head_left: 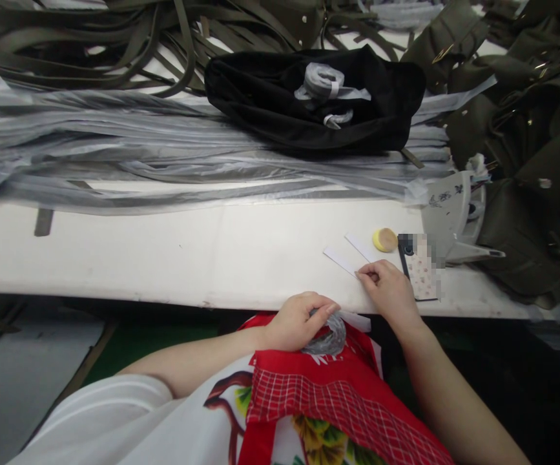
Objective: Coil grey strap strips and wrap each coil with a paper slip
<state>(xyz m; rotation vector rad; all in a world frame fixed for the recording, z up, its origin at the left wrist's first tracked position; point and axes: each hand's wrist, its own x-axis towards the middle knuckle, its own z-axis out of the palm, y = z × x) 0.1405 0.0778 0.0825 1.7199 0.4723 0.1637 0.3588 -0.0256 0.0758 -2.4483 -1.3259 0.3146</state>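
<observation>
My left hand (296, 320) is closed on a coiled grey strap in clear plastic (332, 340), held against the red apron (309, 381) at the table's front edge. Farther right, my right hand (389, 290) pinches the near end of a white paper strip (338, 261) that lies on the table. A second white strip (357, 245) runs beside it, its near end partly covered by the fingers. Just beyond this hand sits a small round yellow container (385, 239) with a tan top. A phone in a patterned case (422, 271) lies to its right.
Long plastic-wrapped straps (163, 145) lie across the white table (139, 252). On them rests an open black bag (260, 97) holding wrapped coils (325, 82). Olive straps (129, 51) are heaped at the back left, olive bags (526, 161) at the right. A grey-white holder (447, 206) stands near the phone.
</observation>
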